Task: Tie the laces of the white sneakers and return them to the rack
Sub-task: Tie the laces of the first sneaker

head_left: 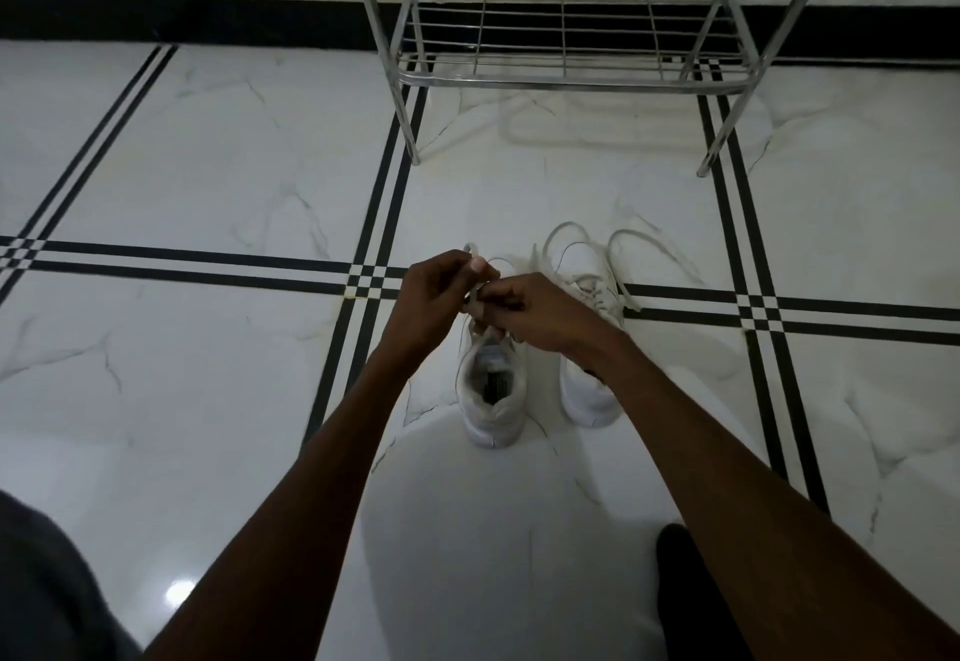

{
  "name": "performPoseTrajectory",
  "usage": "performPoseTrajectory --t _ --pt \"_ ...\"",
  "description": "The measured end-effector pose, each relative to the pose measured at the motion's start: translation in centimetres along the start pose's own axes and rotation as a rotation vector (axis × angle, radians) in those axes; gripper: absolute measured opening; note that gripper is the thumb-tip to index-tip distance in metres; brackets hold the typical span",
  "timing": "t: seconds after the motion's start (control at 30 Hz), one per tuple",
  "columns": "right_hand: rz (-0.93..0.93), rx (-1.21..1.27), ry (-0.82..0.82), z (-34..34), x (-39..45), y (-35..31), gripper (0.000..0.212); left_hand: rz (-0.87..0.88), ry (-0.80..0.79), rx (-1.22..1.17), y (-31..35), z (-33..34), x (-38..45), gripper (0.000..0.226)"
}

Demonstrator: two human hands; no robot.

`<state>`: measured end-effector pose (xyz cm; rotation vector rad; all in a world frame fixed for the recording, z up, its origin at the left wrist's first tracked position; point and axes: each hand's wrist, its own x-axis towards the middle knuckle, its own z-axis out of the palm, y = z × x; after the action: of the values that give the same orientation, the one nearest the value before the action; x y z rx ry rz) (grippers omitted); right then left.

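Sneakers sit side by side on the marble floor [208, 166], heels toward the person, just near of the steel rack [566, 62]. Both hands work over the left sneaker [491, 390]: the left hand [434, 304] pinches a lace [474, 250] end raised above its fingers, and the right hand [540, 312] is closed on lace at the knot, so each grip is shut on lace. Judging by this, the first knot is under way and not finished. The right sneaker [589, 348] lies untouched, its laces sprawled in loose loops on the floor. Left to do: finish this knot, tie the other, and lift both onto the rack. The rack's lower wire shelf looks bare, and the floor between sneakers and rack is open, with only the rack's front legs to avoid.
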<state>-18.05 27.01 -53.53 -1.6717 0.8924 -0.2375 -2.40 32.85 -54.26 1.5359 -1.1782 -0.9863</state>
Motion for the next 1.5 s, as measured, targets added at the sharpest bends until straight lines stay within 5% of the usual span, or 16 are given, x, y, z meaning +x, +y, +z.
performPoseTrajectory --t 0.2,0.43,0.57,0.77,0.83,0.97,1.03,1.13,1.27,1.4,1.5 --pt "-0.029 -0.171 0.122 -1.0 0.4 1.3 0.019 -0.052 -0.069 0.129 -2.0 0.2 0.0 0.047" --pt "-0.171 -0.343 0.391 -1.6 1.1 1.7 0.01 -0.211 -0.058 -0.021 -2.6 0.4 -0.1 0.036" --pt "-0.095 -0.014 0.519 -1.2 1.3 2.3 0.01 -0.186 -0.032 0.061 -3.4 0.5 0.2 0.035" --pt "-0.005 0.522 0.391 -0.9 0.1 2.2 0.018 -0.074 0.097 0.718 -4.1 -0.5 0.3 0.03" --pt "0.031 0.578 0.359 -1.1 0.0 2.0 0.023 -0.113 0.168 0.494 -2.9 -1.1 -0.1 0.033" --pt "0.104 0.642 0.292 -2.3 0.3 1.5 0.042 -0.25 0.213 -0.35 -0.3 -3.0 0.1 0.046" --pt "0.122 0.544 0.36 -2.6 0.5 1.6 0.037 -0.211 0.223 -0.285 -0.3 -3.7 0.1 0.047" --pt "0.174 0.07 0.62 -2.7 0.6 2.8 0.031 -0.091 0.342 0.021 -2.4 -4.8 -0.3 0.049" --pt "0.182 -0.323 0.875 -3.9 0.1 5.2 0.033 -0.206 0.518 0.271 -5.3 -6.8 -1.5 0.058" --pt "0.14 -0.387 0.833 -4.7 0.3 5.8 0.029 -0.33 0.44 0.288 -6.0 -6.6 -2.4 0.057" --pt "0.05 -0.385 0.749 -3.8 0.5 4.9 0.041 -0.179 0.32 0.352 -6.5 -5.3 -2.5 0.039"
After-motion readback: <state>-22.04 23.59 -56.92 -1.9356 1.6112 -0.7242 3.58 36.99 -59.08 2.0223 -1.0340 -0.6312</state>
